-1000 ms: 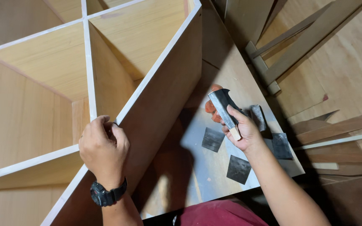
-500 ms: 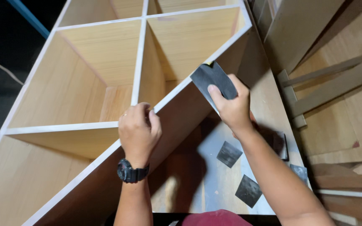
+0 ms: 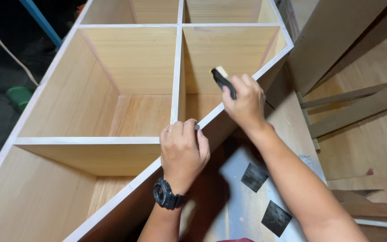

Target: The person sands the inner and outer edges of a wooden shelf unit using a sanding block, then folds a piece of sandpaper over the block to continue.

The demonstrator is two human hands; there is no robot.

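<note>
We had the left hand (image 3: pixel 183 150) closed over the plywood shelf unit's (image 3: pixel 113 112) front edge, right hand (image 3: pixel 246 101) gripping the sanding block (image 3: pixel 222 80) there, most edge apparently unsanded.

1. Left hand (image 3: pixel 183 150): thin ring on one finger, bare forearm, no sleeve.
2. Left wrist: chunky black watch (image 3: pixel 169 196) w/ round face, wide black strap.
3. Right hand (image 3: pixel 245 101): bare, no ring seen; forearm bare, no sleeve.
</note>
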